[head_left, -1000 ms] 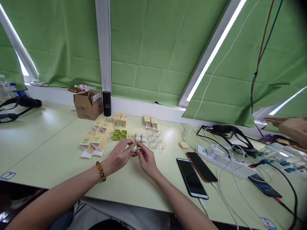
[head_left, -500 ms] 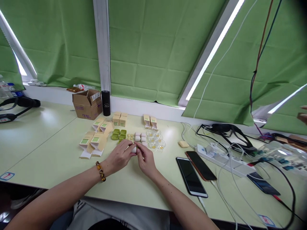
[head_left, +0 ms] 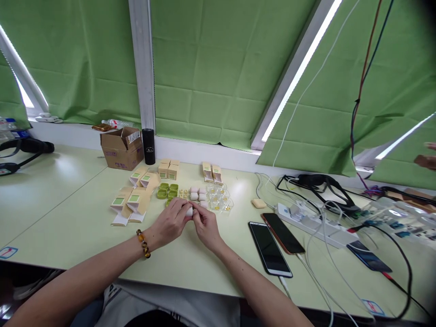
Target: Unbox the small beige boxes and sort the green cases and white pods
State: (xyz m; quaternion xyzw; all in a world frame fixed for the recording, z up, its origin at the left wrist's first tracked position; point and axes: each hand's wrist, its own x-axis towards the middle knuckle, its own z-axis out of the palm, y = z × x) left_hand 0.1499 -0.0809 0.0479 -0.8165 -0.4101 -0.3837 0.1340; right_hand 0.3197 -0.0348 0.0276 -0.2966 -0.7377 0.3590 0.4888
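Observation:
My left hand (head_left: 169,221) is closed around a small white rounded piece (head_left: 190,211) held just above the table. Close against it, my right hand (head_left: 206,228) pinches at the piece's right side; a small dark spot shows by the fingertips, but what they grip is hidden. Beyond the hands lie several olive-green square cups (head_left: 162,194), one partly behind my left hand. To their right are tiny yellowish pieces (head_left: 183,194), pale pink and white rounded pieces (head_left: 194,196), and clear plastic covers (head_left: 217,204) with yellow bits inside.
Open small cardboard boxes (head_left: 134,203) lie left, with upright ones (head_left: 173,170) and a pair (head_left: 211,173) behind. Farther back stand a carton (head_left: 121,152) and a black cylinder (head_left: 148,146). Phones (head_left: 270,249), a power strip (head_left: 313,222) and cables occupy the right. Another person's hand (head_left: 425,159) shows far right.
The view has shifted slightly, moving the scene a little left. Both my hands stay together at the white piece. The other person's hand at far right has come further into view.

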